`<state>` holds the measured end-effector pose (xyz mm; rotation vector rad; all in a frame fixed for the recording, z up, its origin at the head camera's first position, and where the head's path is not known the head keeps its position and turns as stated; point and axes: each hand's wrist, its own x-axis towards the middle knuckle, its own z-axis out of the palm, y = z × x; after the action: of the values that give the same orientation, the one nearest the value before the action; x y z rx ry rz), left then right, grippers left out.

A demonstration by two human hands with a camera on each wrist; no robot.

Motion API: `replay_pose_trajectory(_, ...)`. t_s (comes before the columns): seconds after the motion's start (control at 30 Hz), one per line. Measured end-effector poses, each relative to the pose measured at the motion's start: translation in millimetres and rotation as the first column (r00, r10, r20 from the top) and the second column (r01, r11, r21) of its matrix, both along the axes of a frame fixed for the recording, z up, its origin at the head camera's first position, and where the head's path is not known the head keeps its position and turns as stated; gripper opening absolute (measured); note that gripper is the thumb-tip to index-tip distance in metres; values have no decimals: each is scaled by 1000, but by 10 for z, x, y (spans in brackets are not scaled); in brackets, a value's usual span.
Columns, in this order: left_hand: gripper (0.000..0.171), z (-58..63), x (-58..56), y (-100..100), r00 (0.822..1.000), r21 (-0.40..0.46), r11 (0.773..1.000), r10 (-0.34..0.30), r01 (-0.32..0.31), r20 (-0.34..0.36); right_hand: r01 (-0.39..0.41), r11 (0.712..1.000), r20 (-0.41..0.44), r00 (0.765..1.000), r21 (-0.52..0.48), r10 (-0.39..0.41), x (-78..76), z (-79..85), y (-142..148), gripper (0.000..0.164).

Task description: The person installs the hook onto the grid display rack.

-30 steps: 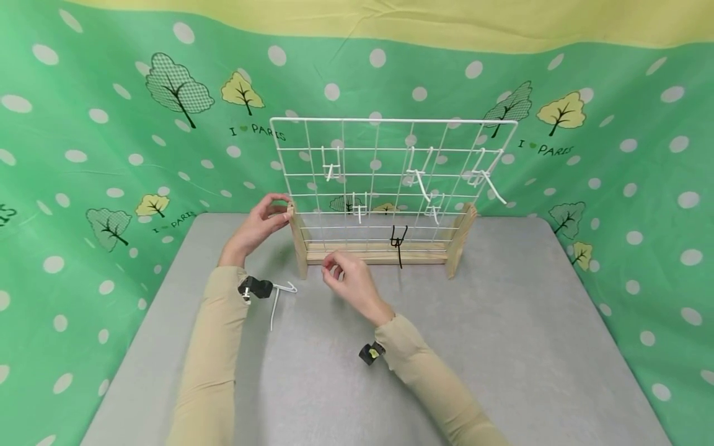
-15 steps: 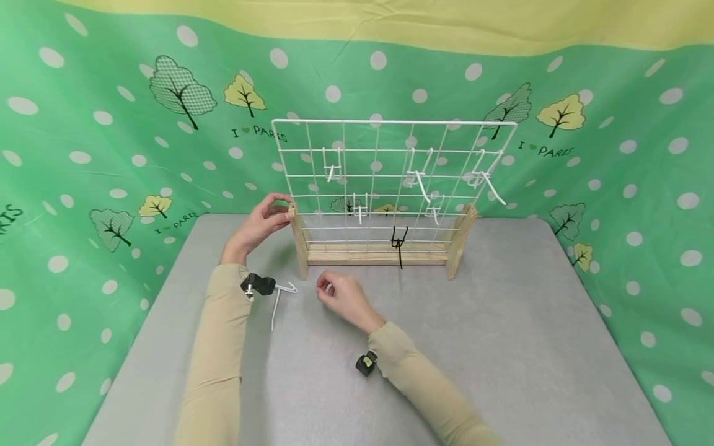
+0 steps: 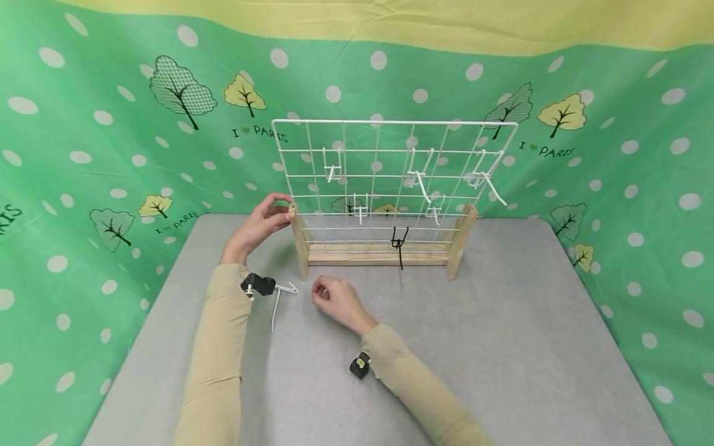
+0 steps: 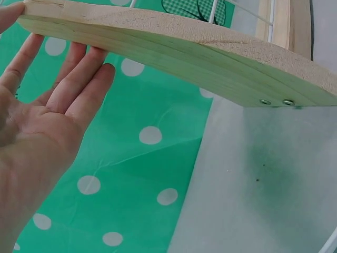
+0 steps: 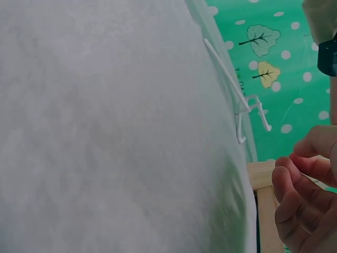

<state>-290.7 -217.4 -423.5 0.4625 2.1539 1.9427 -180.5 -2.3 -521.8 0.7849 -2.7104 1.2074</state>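
Note:
My left hand pinches the upper end of the left wooden post of a white wire grid rack. Thumb and fingertips lie on opposite faces of that post in the left wrist view. My right hand hovers in front of the rack with loosely curled fingers; nothing shows between thumb and fingertips in the right wrist view. Left of it, a loose white wire hook lies on the table, apart from the hand. Its far end is partly behind the left wrist camera in the head view.
Several white hooks hang on the grid, among them a long one and one at the right. A black hook hangs low. The rack's wooden base stands on the grey table, before a green dotted cloth.
My right hand has moved down from the rack's base and a little left, towards the loose hook. The left hand keeps its place on the post.

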Motion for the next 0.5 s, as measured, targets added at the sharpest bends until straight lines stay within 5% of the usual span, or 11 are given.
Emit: replay_pose_trajectory(0.5, 27, -18, -10, 1, 1000, 5, 1000, -4, 4, -11, 9, 999, -7, 1000, 40, -8, -109, -80, -151, 5)
